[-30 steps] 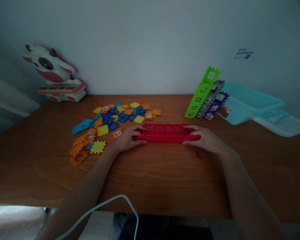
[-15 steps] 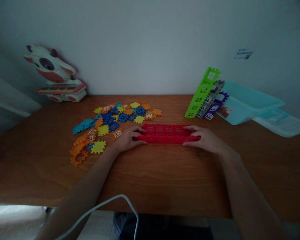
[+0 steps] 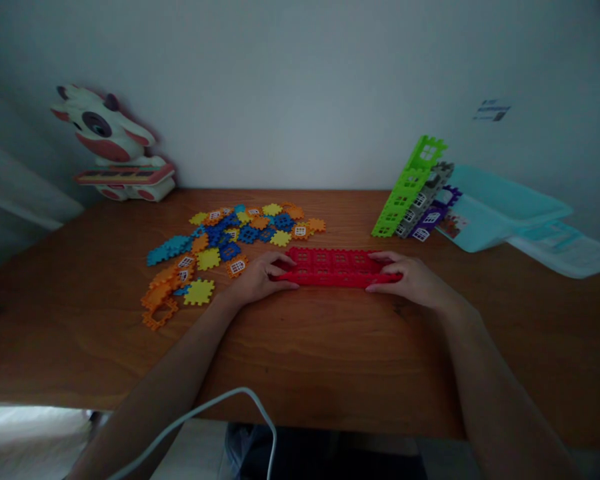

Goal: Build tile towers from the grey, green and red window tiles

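Observation:
A long red structure of joined interlocking building pieces (image 3: 337, 263), with window-like openings, lies on the wooden table in front of me. My left hand (image 3: 264, 277) grips its left end, fingers on top and thumb at the near side. At the opposite end, my right hand (image 3: 405, 279) is closed round it in the same way. Loose orange, yellow and blue interlocking pieces (image 3: 229, 251) are spread on the table just beyond and left of my left hand.
Joined green pieces (image 3: 405, 190), grey pieces (image 3: 421, 203) and purple pieces (image 3: 433, 217) lean at the back right, beside a turquoise bin (image 3: 505, 200). A cow toy with a keyboard (image 3: 125, 175) stands back left. A white cable (image 3: 215, 400) crosses the near edge.
The view has shifted very slightly. Both hands keep their hold on the red structure, which stays in nearly the same place.

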`<state>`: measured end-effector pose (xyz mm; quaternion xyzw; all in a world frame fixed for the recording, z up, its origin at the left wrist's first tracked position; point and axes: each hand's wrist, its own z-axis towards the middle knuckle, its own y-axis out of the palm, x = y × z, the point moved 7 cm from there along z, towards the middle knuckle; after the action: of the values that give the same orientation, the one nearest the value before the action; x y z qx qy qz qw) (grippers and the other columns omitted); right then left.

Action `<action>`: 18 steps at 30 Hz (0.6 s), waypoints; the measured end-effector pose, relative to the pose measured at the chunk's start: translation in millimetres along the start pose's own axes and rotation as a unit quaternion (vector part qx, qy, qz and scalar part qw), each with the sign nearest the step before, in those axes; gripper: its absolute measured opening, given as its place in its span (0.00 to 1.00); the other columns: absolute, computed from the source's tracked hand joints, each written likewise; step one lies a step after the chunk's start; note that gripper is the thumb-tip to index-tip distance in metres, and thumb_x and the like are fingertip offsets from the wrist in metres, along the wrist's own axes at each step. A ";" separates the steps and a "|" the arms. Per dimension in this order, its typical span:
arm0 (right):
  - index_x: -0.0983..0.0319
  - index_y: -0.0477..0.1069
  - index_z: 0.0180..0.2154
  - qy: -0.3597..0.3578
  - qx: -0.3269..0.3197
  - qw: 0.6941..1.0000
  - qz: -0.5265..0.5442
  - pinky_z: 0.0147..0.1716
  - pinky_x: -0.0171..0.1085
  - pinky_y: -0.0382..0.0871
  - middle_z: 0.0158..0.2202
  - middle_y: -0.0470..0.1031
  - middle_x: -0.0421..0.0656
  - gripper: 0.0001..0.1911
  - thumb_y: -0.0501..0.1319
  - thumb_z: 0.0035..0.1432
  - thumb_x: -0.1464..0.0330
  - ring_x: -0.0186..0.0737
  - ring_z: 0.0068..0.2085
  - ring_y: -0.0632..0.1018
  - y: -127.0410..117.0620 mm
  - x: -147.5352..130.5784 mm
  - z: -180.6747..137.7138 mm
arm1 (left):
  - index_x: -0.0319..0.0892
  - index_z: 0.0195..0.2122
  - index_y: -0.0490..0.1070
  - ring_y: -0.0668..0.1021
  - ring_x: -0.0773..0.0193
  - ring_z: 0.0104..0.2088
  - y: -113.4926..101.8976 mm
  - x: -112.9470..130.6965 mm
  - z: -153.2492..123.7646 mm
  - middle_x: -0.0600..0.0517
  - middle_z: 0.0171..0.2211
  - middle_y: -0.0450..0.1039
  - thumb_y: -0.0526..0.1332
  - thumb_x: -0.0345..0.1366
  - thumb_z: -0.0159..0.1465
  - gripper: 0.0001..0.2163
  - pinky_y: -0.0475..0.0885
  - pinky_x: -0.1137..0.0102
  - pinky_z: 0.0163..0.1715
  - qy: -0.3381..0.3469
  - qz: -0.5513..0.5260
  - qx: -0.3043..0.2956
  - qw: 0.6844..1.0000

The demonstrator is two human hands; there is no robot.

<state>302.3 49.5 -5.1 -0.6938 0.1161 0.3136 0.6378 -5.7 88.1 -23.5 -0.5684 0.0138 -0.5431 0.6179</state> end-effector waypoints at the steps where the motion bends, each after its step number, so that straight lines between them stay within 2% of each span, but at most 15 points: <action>1: 0.57 0.82 0.26 0.000 -0.002 1.000 -0.004 0.60 0.55 0.67 0.60 0.73 0.49 0.15 0.71 0.51 0.52 0.59 0.57 0.76 0.2 -0.2 0.1 | 0.51 0.35 0.83 0.78 0.58 0.48 0.2 1.2 0.5 0.49 0.47 0.77 0.70 0.46 0.61 0.07 0.73 0.60 0.50 0.003 0.003 -0.005 1.000; 8: 0.57 0.81 0.27 -0.018 -0.020 0.998 -0.048 0.58 0.55 0.70 0.61 0.73 0.49 0.15 0.69 0.55 0.54 0.59 0.56 0.78 -0.1 -9.3 -1.5 | 0.47 0.37 0.81 0.77 0.56 0.48 -2.1 14.0 0.6 0.49 0.46 0.77 0.69 0.46 0.62 0.09 0.70 0.58 0.53 -0.001 0.051 -0.013 0.999; 12: 0.59 0.83 0.32 -0.067 -0.030 0.992 -0.103 0.56 0.53 0.72 0.53 0.79 0.52 0.14 0.68 0.58 0.55 0.57 0.53 0.79 3.3 -28.9 -1.6 | 0.47 0.40 0.81 0.76 0.55 0.50 -1.4 23.1 0.6 0.48 0.47 0.76 0.69 0.49 0.61 0.13 0.69 0.58 0.55 0.000 0.085 -0.007 0.996; 15: 0.57 0.83 0.40 -0.110 -0.017 0.990 -0.092 0.56 0.50 0.72 0.50 0.81 0.48 0.14 0.67 0.60 0.56 0.53 0.51 0.81 6.5 -44.5 -0.9 | 0.47 0.41 0.81 0.78 0.57 0.49 2.8 26.9 3.1 0.49 0.46 0.77 0.67 0.49 0.64 0.13 0.71 0.61 0.54 0.009 0.058 -0.011 0.998; 18: 0.54 0.83 0.42 -0.113 -0.038 0.990 -0.069 0.57 0.48 0.71 0.52 0.81 0.44 0.14 0.63 0.64 0.55 0.50 0.52 0.81 12.5 -48.4 0.9 | 0.46 0.37 0.82 0.80 0.60 0.47 8.4 26.3 5.1 0.50 0.45 0.79 0.65 0.46 0.66 0.11 0.72 0.64 0.53 0.023 0.001 -0.027 0.999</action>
<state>257.4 36.8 13.0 -0.6838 -0.0172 0.3497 0.6402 13.9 71.6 -11.9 -0.5725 0.0429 -0.5548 0.6021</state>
